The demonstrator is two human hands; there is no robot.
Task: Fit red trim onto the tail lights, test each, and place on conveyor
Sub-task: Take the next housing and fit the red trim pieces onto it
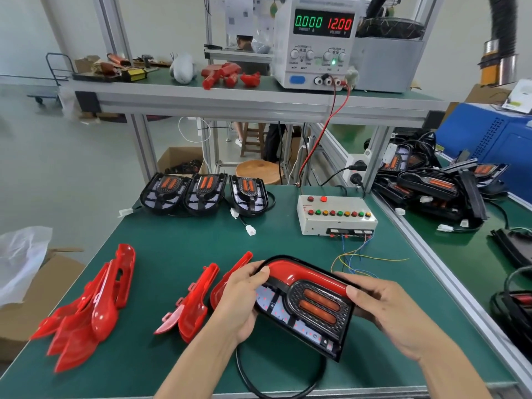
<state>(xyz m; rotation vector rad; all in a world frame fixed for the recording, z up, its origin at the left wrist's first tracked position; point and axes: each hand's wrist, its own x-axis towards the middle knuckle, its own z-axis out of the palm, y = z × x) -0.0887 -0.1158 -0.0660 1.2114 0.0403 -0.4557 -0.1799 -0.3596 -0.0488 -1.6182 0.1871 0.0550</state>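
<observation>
Your green worktop fills the lower view, with an aluminium-framed shelf above its far edge. On that shelf the power supply reads 0.000 in green and 12.00 in red, and red and black leads drop from its terminals toward the worktop. To your right, beyond the rail, a heap of black tail lights with tangled cables lies on a second green surface.

In front of you, raised above the worktop's near edge, you hold one tail light tilted, its face up, with a red trim lying along its upper curved edge. Its black cable loops below toward you. Your left hand grips the lamp's left end, thumb pressed on the trim's corner. Your right hand curls round the right end, thumb on the trim's other end.

Left of your hands lie loose red trims: a stack near the left edge and a few more pieces just beside your left wrist. At the far edge three tail lights sit in a row, face up. Right of them stands the white test box with coloured buttons; thin wires trail from its front.
</observation>
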